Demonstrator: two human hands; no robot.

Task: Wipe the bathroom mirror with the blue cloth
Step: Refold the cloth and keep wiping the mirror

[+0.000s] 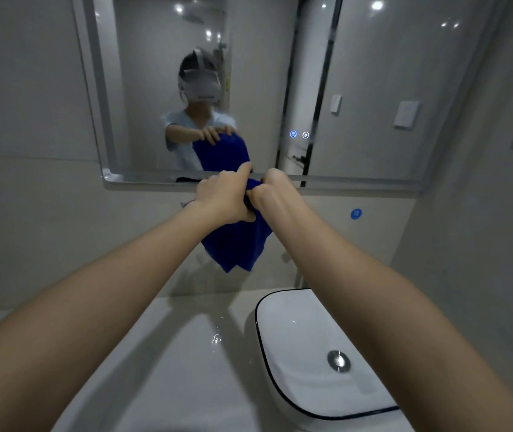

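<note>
The blue cloth [239,244] hangs in folds from both my hands, just below the mirror's lower edge. My left hand [222,196] grips its top from the left, one finger stretched up toward the glass. My right hand [272,190] is closed on the cloth's top right beside it, knuckles touching the left hand. The wide wall mirror [373,88] fills the upper view and reflects a person in a headset holding the cloth. The cloth does not touch the glass.
A white basin [283,310] with a dark rim and a metal drain [338,360] sits at the lower right on a pale counter [161,369]. Two lit touch icons [299,134] glow on the mirror. A blue round sticker [356,213] is on the wall.
</note>
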